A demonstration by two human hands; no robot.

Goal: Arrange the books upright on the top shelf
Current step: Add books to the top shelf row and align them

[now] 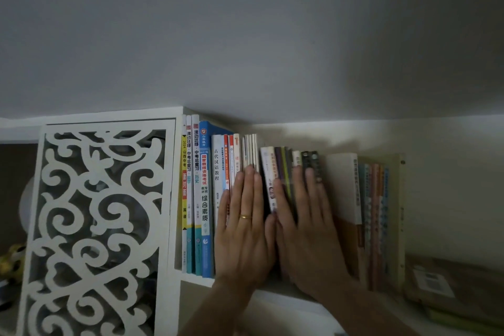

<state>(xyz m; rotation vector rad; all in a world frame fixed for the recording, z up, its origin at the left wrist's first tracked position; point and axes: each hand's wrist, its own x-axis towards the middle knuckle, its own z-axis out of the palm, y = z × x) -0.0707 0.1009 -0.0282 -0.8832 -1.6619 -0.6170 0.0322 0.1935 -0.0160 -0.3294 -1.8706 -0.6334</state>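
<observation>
While books [206,199] stand upright, left hand [244,229], right hand [308,229] press spines flat

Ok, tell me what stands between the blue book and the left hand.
In the head view, a white-spined book and thin red-and-white spines stand between the blue book and the left hand.

The white shelf [199,279] carries a row of books [203,199] standing upright, spines outward, packed side by side. At its right end a board [401,215] stands, and beyond it lies what may be a parcel [436,284].
</observation>
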